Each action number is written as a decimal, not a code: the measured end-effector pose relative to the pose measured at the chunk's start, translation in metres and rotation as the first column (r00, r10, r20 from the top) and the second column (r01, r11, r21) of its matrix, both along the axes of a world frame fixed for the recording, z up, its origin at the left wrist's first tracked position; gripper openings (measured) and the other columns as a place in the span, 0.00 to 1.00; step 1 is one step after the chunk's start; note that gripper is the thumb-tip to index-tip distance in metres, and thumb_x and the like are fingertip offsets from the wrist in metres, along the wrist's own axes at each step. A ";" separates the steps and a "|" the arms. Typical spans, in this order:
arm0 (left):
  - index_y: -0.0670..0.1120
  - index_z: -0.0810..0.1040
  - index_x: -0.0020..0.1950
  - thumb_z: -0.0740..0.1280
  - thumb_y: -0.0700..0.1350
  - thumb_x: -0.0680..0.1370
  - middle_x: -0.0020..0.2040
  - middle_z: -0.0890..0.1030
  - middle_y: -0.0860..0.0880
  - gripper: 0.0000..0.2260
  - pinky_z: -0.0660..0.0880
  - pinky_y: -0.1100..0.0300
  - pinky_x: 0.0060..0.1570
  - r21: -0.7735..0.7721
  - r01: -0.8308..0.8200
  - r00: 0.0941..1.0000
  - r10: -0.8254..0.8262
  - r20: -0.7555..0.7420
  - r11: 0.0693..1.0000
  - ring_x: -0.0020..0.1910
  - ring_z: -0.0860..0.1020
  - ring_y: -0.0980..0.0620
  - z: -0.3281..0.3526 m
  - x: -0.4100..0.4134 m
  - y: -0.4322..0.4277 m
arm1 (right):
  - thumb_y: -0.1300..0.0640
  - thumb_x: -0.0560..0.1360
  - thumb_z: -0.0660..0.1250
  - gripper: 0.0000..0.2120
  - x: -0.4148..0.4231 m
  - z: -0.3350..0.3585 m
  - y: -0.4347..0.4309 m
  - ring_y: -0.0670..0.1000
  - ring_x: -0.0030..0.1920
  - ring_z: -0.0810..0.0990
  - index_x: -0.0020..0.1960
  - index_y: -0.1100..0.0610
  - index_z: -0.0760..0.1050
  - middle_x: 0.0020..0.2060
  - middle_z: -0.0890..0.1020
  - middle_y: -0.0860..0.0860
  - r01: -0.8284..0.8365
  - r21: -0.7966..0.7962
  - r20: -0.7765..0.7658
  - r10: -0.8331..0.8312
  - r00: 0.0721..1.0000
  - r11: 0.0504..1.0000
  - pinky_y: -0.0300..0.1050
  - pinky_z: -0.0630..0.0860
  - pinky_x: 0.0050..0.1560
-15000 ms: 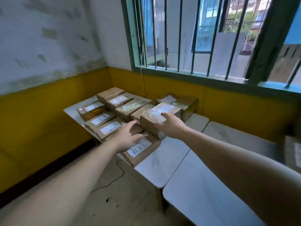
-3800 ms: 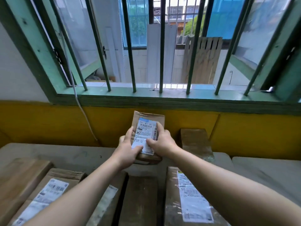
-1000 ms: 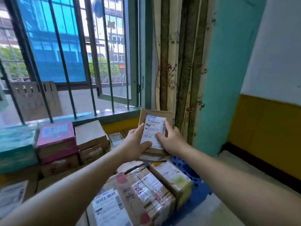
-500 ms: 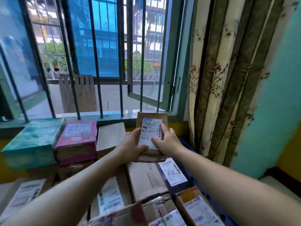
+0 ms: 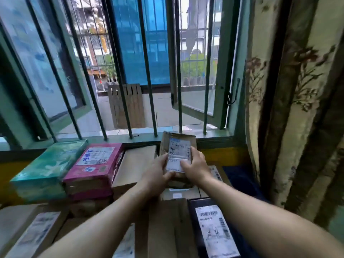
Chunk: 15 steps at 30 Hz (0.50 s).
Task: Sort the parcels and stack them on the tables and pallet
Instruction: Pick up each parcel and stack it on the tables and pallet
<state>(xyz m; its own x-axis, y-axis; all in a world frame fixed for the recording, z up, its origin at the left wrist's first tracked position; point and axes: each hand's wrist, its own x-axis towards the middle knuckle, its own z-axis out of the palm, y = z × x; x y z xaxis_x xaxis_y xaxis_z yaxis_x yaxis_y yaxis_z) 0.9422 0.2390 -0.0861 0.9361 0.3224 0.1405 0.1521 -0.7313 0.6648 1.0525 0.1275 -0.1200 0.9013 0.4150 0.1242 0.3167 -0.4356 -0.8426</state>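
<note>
I hold a small brown parcel with a white shipping label upright in front of me, below the window sill. My left hand grips its lower left side and my right hand grips its lower right side, thumbs on the label. Under and around it lies a stack of parcels: a plain brown box to the left, a pink box, a teal box, a black parcel with a white label at the lower right, and brown cartons in the foreground.
A barred window with a green frame and sill runs across the back. A flowered curtain hangs at the right. A yellow wall strip shows under the sill. A dark blue pallet edge shows at the right of the stack.
My view has swung left to face the window squarely. The small parcel stays in both hands and has sunk a little closer to the stack.
</note>
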 end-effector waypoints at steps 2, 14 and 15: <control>0.51 0.62 0.74 0.67 0.44 0.78 0.65 0.73 0.53 0.26 0.65 0.74 0.49 0.029 -0.011 0.999 0.012 -0.032 1.000 0.61 0.71 0.59 -0.003 0.006 -0.003 | 0.53 0.80 0.64 0.27 0.009 -0.008 -0.002 0.45 0.49 0.71 0.76 0.51 0.59 0.70 0.64 0.53 -0.005 0.036 0.002 0.005 1.000 0.999 0.32 0.69 0.35; 0.52 0.57 0.77 0.63 0.64 0.74 0.79 0.47 0.47 0.35 0.45 0.47 0.74 0.570 0.164 0.906 0.104 -0.409 0.805 0.77 0.43 0.46 -0.054 0.023 0.023 | 0.48 0.80 0.63 0.30 0.019 -0.052 0.002 0.55 0.68 0.70 0.78 0.51 0.57 0.73 0.63 0.54 -0.123 -0.246 -0.107 0.099 0.989 0.961 0.49 0.70 0.65; 0.52 0.56 0.77 0.63 0.63 0.74 0.79 0.46 0.47 0.35 0.44 0.47 0.74 0.585 0.165 0.905 0.114 -0.411 0.794 0.77 0.42 0.45 -0.056 0.023 0.023 | 0.47 0.80 0.62 0.30 0.023 -0.053 0.003 0.55 0.68 0.69 0.79 0.52 0.56 0.73 0.63 0.54 -0.126 -0.275 -0.124 0.094 0.988 0.953 0.49 0.69 0.65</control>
<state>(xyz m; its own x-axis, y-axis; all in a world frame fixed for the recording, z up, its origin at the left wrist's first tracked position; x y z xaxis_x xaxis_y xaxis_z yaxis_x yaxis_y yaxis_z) 0.9655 0.2616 -0.1420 0.9553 0.2793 -0.0974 0.2782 -0.9602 -0.0253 1.0751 0.1307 -0.1728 0.8496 0.5163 -0.1081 0.2894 -0.6276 -0.7227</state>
